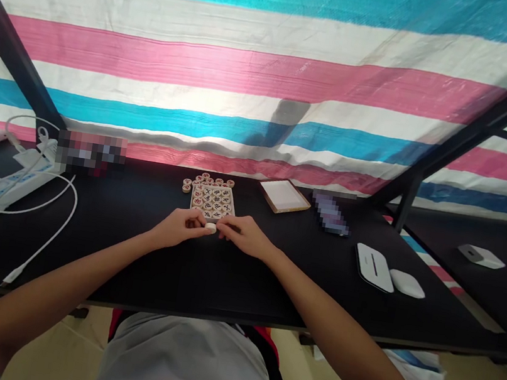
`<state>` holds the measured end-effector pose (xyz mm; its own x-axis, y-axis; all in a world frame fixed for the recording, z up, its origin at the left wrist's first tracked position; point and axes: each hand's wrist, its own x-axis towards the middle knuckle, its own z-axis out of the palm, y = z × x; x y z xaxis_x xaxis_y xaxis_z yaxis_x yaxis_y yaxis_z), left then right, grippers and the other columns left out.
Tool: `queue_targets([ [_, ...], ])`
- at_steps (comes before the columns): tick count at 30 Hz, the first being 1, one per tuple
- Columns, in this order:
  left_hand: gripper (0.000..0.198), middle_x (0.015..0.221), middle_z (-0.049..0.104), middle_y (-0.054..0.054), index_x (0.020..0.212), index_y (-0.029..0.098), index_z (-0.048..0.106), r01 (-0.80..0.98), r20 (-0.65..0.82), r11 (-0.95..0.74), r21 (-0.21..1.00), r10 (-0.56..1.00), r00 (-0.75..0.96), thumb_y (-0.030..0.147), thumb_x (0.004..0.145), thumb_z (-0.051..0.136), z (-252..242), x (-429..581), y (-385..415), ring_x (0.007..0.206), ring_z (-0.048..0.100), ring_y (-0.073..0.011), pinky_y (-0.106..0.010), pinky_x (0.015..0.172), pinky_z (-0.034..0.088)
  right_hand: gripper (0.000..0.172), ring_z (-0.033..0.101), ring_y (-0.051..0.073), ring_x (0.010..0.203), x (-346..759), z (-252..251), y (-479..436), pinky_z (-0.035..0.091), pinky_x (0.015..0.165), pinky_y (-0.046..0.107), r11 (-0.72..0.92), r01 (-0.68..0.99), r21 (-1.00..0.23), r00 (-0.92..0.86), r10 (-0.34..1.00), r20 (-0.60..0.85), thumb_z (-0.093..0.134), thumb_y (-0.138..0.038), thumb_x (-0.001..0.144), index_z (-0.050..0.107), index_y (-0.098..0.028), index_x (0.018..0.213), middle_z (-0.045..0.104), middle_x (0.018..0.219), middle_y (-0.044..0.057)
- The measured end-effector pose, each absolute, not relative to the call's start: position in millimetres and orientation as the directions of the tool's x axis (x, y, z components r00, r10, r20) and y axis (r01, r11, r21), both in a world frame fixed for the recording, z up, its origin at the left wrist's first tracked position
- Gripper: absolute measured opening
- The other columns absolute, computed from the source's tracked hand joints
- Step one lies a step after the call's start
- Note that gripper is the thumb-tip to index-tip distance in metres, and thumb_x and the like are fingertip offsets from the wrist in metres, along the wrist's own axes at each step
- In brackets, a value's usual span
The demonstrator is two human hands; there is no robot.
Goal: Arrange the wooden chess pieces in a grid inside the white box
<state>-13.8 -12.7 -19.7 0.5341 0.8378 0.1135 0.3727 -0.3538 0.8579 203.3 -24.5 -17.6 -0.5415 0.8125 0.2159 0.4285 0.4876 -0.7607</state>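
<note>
A white box holds rows of round Chinese chess pieces with red and black characters. In front of its near edge, my left hand pinches one Chinese chess piece with its thumb and fingers. My right hand is closed at the right side of that same piece, its fingertips seeming to touch it. Which character the held piece bears is hidden. Several loose Chinese chess pieces lie behind and to the left of the box. The box's near rim is partly covered by my fingers.
A shallow box lid and a blurred phone lie to the right. Farther right are a white flat device and a white rounded case. A power strip with white cables occupies the left of the black desk.
</note>
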Motion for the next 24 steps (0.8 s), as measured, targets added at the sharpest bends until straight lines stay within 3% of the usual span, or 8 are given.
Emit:
queue_targets([
  [5,0.019,0.064,0.059,0.002,0.081,0.015,0.065,0.433,0.280,-0.621,0.653,0.730,0.623,0.034,0.080,0.062,-22.3,-15.2,-16.0,0.054,0.048,-0.0074,-0.018,0.055,0.038,0.029,0.057,0.011,0.058,201.6,-14.8,-24.6,0.045,0.059,0.022,0.295,0.364,-0.883,-0.594,0.804,0.024,0.050,-0.039,0.088,0.066,-0.015,0.084,0.068,0.073,0.003],
  [9,0.017,0.068,0.063,0.001,0.084,0.016,0.066,0.414,0.369,-0.770,0.486,0.610,0.702,0.031,0.086,0.057,-25.4,-16.9,-15.3,0.059,0.054,-0.0085,-0.018,0.059,0.040,0.031,0.059,0.013,0.064,202.4,-14.2,-23.7,0.047,0.062,0.024,0.217,0.334,-0.917,-0.608,0.793,-0.034,0.056,-0.043,0.083,0.067,-0.014,0.088,0.068,0.074,0.004],
  [13,0.019,0.073,0.065,-0.001,0.090,0.017,0.066,0.384,0.424,-0.832,0.400,0.539,0.728,0.032,0.089,0.053,-28.1,-17.8,-13.6,0.064,0.058,-0.0103,-0.019,0.062,0.041,0.033,0.056,0.012,0.062,203.0,-15.0,-23.1,0.041,0.056,0.022,0.225,0.363,-0.904,-0.615,0.787,-0.051,0.063,-0.043,0.077,0.067,-0.014,0.092,0.067,0.072,0.003],
  [18,0.020,0.081,0.066,0.000,0.098,0.020,0.063,0.413,0.343,-0.786,0.461,0.587,0.734,0.034,0.087,0.056,-23.7,-18.3,-15.3,0.067,0.057,-0.0109,-0.020,0.066,0.042,0.032,0.048,0.009,0.056,202.9,-16.2,-23.4,0.035,0.053,0.021,0.300,0.400,-0.866,-0.598,0.801,0.001,0.065,-0.043,0.076,0.066,-0.015,0.091,0.058,0.064,-0.002],
  [21,0.037,0.081,0.067,0.002,0.113,0.022,0.056,0.471,0.223,-0.681,0.560,0.672,0.707,0.041,0.082,0.061,-17.7,-18.0,-17.3,0.063,0.055,-0.0108,-0.021,0.063,0.042,0.032,0.050,0.010,0.058,203.3,-16.5,-23.3,0.037,0.054,0.021,0.347,0.409,-0.844,-0.591,0.805,0.044,0.064,-0.042,0.077,0.065,-0.015,0.095,0.059,0.065,-0.002],
  [24,0.035,0.076,0.066,0.003,0.114,0.021,0.056,0.510,0.155,-0.607,0.609,0.722,0.674,0.043,0.087,0.052,-13.6,-17.4,-17.3,0.062,0.055,-0.0108,-0.020,0.060,0.040,0.032,0.052,0.011,0.059,204.2,-16.8,-23.3,0.040,0.056,0.021,0.366,0.421,-0.830,-0.584,0.810,0.061,0.064,-0.040,0.077,0.064,-0.016,0.098,0.061,0.067,-0.002],
])
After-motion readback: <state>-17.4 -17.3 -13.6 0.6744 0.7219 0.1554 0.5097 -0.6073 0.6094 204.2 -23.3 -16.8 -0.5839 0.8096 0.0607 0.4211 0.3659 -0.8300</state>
